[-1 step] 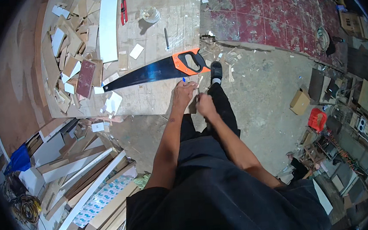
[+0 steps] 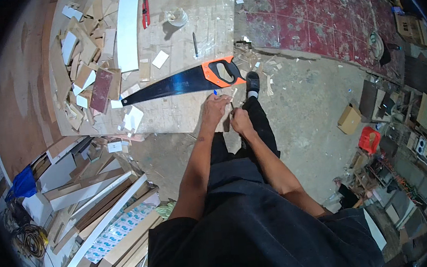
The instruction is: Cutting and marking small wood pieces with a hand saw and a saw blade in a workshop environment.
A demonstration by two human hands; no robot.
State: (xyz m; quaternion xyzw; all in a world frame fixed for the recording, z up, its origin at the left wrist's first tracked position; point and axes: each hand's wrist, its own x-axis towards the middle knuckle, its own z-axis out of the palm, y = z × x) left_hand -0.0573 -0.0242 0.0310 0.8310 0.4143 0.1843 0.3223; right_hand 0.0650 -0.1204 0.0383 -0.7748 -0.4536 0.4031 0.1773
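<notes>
At the near right corner of the worktable, my left hand (image 2: pixel 215 109) is closed, its fingertips bunched at a small pale piece (image 2: pixel 231 99). Whether it grips that piece or presses it down is not clear. Beside it, my right hand (image 2: pixel 241 121) is closed around a thin dark tool (image 2: pixel 231 104), mostly covered by the fingers. A strip of wood (image 2: pixel 226 124) shows below and between the hands. Just beyond them a handsaw (image 2: pixel 177 82) with an orange and black handle lies flat, its blade pointing left. A small blue bit (image 2: pixel 215 92) sits by the left fingertips.
Wood offcuts (image 2: pixel 86 48) pile up on the left of the worktable (image 2: pixel 182 113). A white board (image 2: pixel 128 35), a red utility knife (image 2: pixel 145 12), a jar (image 2: pixel 177 19) and a dark slim rod (image 2: pixel 195 44) lie farther back. Boards (image 2: pixel 93 203) stack at lower left; clutter lines the right.
My right hand has shifted slightly and looks sharper now. The whole view has slid a few pixels; the saw and the other things keep their places.
</notes>
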